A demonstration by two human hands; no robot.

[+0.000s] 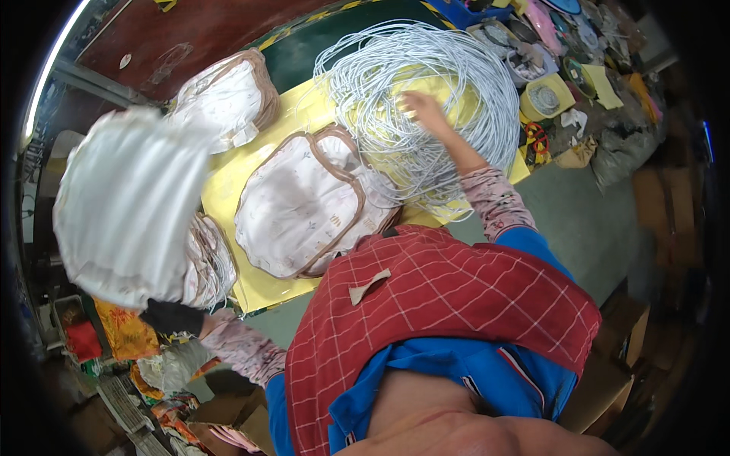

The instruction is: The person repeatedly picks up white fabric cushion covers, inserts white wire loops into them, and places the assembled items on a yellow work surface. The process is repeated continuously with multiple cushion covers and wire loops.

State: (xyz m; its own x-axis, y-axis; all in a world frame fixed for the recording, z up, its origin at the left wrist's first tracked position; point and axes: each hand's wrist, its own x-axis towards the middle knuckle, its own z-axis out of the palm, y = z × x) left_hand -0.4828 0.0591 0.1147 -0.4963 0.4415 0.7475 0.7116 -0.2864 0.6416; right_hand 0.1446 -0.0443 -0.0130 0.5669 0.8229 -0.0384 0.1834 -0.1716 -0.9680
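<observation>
One white fabric piece (pixel 133 205), rounded and brown-edged, is up off the table (pixel 304 61) at the left, its surface smeared by motion. The left hand (pixel 176 318), dark-gloved, grips it at its lower edge, which probably leaves the broad face free and clear of the piles. Across from it, the right hand (pixel 423 108) reaches into a big loose coil of pale cord (pixel 487 83), fingers partly bent; I cannot tell whether they have closed on a strand. The coil is heaped within that arm's reach, likely so lengths come away easily.

Between the hands, a printed fabric stack (pixel 289 205) lies overlapped close to the body, presumably for handiness. Beyond it sits a farther stack (pixel 220 95), and a smaller bundle (pixel 205 266) with cords showing is partly hidden behind the raised piece. A yellow sheet (pixel 293 114) lies under them, perhaps to keep the cloth clean. Farther right, a yellow tub (pixel 547 99) stands among clutter.
</observation>
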